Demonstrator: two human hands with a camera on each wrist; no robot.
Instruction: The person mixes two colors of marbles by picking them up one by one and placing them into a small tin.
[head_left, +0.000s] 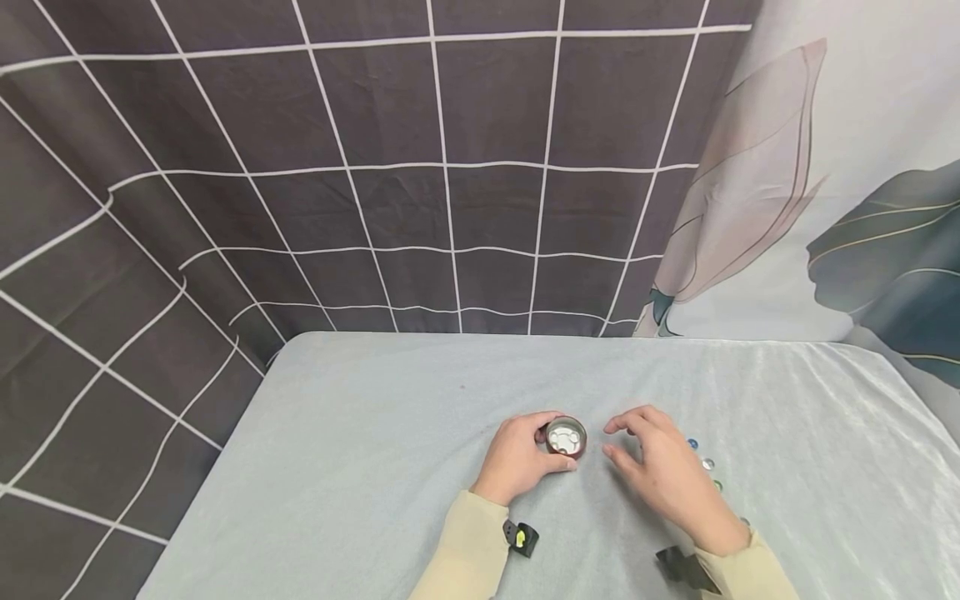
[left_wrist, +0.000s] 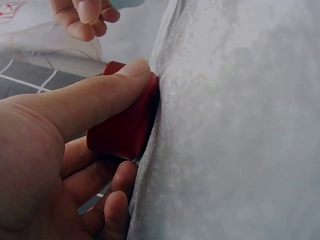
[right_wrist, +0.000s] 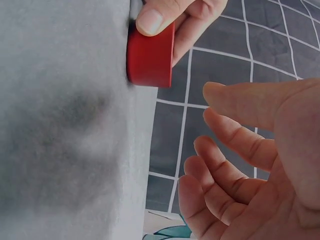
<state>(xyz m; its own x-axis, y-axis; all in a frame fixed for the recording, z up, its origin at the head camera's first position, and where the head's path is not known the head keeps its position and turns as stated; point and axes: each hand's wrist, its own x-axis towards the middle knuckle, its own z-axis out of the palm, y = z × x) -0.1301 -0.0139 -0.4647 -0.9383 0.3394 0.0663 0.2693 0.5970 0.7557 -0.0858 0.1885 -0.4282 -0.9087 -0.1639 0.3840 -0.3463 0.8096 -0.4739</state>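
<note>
A small round red cup stands on the pale cloth, its silvery inside facing up with a few shiny pieces on the bottom. My left hand grips it from the left, thumb along the near side and fingers behind. In the left wrist view the thumb lies across the red wall of the cup. To the right of the cup, my right hand hovers with loosely bent fingers and nothing between them. The right wrist view shows its thumb and fingers apart from the cup.
Several small glass pieces, among them a blue one, a clear one and a green one, lie in a row beside the right hand. A dark gridded curtain hangs behind the cloth-covered table.
</note>
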